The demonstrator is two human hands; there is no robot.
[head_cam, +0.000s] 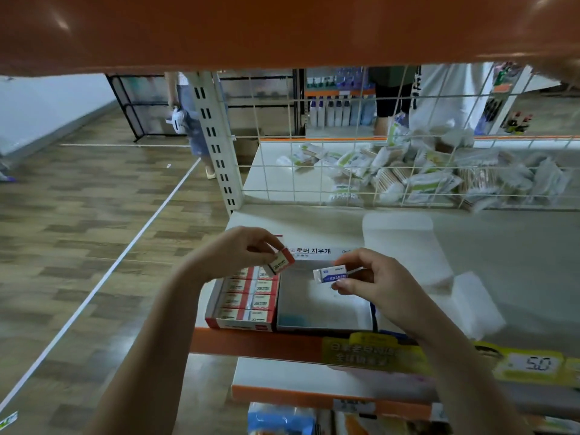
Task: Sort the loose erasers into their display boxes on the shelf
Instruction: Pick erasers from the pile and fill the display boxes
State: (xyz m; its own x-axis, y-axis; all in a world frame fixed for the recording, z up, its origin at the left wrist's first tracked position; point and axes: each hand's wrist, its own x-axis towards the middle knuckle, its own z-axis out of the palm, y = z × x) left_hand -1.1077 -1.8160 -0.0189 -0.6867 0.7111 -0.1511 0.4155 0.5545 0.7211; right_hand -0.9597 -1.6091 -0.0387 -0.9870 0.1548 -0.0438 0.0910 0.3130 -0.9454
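My left hand (233, 251) pinches a red-and-white eraser (280, 262) above the far end of the red display box (219, 321), which holds rows of matching erasers. My right hand (375, 282) pinches a white-and-blue eraser (331, 274) marked ERASER over the grey-floored open box (326, 326) beside it. That box looks bare inside. Both boxes stand at the front left of the white shelf (502, 246).
An open white box lid (397, 233) stands behind the boxes, and a white box (474, 302) lies to the right. A wire grid (345, 171) backs the shelf, with piled packets behind it. The orange shelf above (282, 29) hangs low. People stand in the aisle beyond.
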